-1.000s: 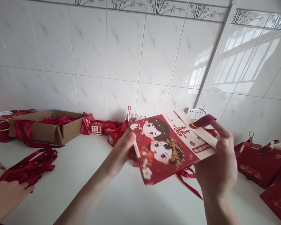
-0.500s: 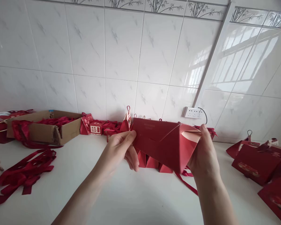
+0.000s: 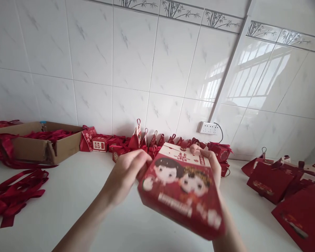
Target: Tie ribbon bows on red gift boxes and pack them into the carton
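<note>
Red gift box (image 3: 181, 190), printed with two cartoon figures, was held up in front of the person, above the white tabletop (image 3: 115, 227) and between two bare hands. Its cream top band (image 3: 170, 149) pointed away, toward the tiled wall (image 3: 131, 63), while its bottom edge came nearest the viewer and sloped down to the right, so the front faced up and back toward the person. Foreshortening left it unclear which side was the longest. The right hand (image 3: 212, 162) had the fuller hold: its grip was closed around the box's upper right side, fingers bent over the cream band, the forearm running down behind the lower right corner. The left hand (image 3: 127, 171) was at the opposite side, thumb and curled fingers at the upper left edge; blur made it impossible to tell whether that grip pinched the card or only rested against it. Straight beyond the box, along the wall, stood a row of small looped red boxes (image 3: 138, 138). Larger red bags (image 3: 267, 182) were well apart to the right, and a pile of red ribbon (image 3: 15, 196) lay to the left.
</note>
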Demonstrator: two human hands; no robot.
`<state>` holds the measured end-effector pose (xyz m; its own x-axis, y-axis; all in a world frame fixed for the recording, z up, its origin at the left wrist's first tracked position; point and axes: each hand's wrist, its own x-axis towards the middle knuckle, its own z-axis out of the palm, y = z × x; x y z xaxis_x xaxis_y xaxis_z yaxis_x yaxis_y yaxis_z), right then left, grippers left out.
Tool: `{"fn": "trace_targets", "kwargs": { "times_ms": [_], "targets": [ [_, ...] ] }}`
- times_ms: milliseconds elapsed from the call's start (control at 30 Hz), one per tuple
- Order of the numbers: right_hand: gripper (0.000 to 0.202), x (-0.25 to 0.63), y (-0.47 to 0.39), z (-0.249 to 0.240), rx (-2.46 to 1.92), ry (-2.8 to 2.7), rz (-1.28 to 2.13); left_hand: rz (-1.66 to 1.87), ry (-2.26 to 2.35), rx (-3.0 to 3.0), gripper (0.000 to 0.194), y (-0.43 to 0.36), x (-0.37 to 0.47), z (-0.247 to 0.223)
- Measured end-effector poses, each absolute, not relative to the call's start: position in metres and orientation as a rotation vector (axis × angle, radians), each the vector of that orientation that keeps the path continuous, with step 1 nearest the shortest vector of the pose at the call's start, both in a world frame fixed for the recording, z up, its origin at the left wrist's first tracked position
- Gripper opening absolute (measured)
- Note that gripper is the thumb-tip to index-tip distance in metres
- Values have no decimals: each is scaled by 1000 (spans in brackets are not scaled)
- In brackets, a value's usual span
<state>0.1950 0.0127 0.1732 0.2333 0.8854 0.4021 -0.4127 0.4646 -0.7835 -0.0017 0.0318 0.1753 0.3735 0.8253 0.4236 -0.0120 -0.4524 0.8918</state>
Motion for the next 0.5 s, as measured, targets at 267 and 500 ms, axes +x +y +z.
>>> {"fn": "trace_targets", "kwargs": {
  "times_ms": [267,500],
  "targets": [
    [16,196,-1,154,-711,-1676,600,974,902,1914,45,39,8,170],
    [9,195,2,161,-692,-1610,756,1229,806,1717,26,38,9,172]
  ]
}}
